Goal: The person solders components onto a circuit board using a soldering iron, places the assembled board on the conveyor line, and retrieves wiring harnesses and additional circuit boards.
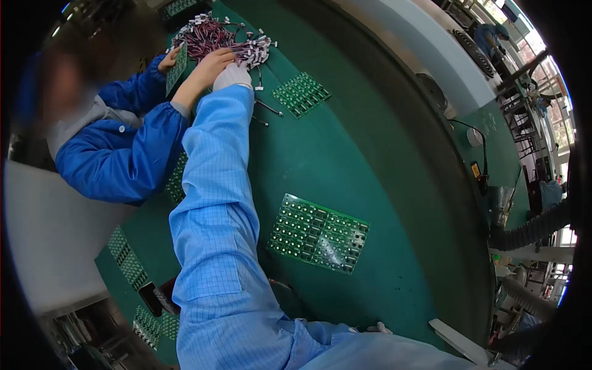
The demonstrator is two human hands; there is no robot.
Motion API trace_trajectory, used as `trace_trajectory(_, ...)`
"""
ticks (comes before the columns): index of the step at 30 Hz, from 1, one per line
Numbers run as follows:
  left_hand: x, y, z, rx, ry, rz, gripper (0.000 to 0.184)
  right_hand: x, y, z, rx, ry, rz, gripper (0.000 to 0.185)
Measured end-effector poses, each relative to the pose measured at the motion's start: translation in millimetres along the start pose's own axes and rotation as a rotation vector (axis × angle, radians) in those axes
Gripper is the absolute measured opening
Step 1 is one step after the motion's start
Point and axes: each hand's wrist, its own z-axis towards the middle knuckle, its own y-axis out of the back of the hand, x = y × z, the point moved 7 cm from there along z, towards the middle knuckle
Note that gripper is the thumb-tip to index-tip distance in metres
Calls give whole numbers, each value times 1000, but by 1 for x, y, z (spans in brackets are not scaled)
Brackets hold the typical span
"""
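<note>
My left hand [234,77], in a white glove, reaches to the near edge of a heap of thin cables [209,38] with white connectors. Its fingers are hidden among the cables and beside a co-worker's bare hand [216,63]. Only a small part of my right hand [381,328] shows at the bottom edge, beside my sleeve, and what its fingers do cannot be made out. A large green circuit board panel [319,234] lies flat on the green mat [308,160]. A smaller green panel [301,94] lies to the right of the heap.
A co-worker in a blue jacket [117,154] sits at the left, holding a green board [177,71] in the other hand. More green boards [127,258] lie at lower left. A dark belt [407,142] curves past the mat, and a white bracket [459,341] stands at lower right.
</note>
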Motion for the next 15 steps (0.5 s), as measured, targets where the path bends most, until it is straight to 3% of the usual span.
trace_trajectory(2, -6, -25, 12, 143, -46, 112, 44, 3, 5, -10, -137, -24, -104, 51)
trace_trajectory(3, -20, -32, 14, 22, -218, -35, 45, 8, 2, -18, -200, -36, -164, 51)
trace_trajectory(4, -46, -18, -2, 91, -154, 18, 46, 11, 1, -25, -250, -49, -214, 50)
trace_trajectory(5, -61, -24, 2, 89, -234, -33, 46, 14, 1, -32, -290, -55, -257, 50)
trace_trajectory(7, -72, -23, 18, -196, -337, -204, 36, 22, -2, -41, -340, -66, -322, 48)
trace_trajectory(8, -77, -16, 29, -315, -379, -132, 30, 26, -5, -46, -363, -68, -346, 48)
trace_trajectory(9, -72, -18, 41, -306, -379, -145, 30, 29, -6, -49, -384, -69, -363, 47)
trace_trajectory(14, -20, -20, 103, -439, -145, 389, 25, 40, -15, -57, -461, -89, -411, 44)
trace_trajectory(15, -12, -21, 100, -459, -288, 504, 27, 44, -18, -57, -473, -97, -420, 44)
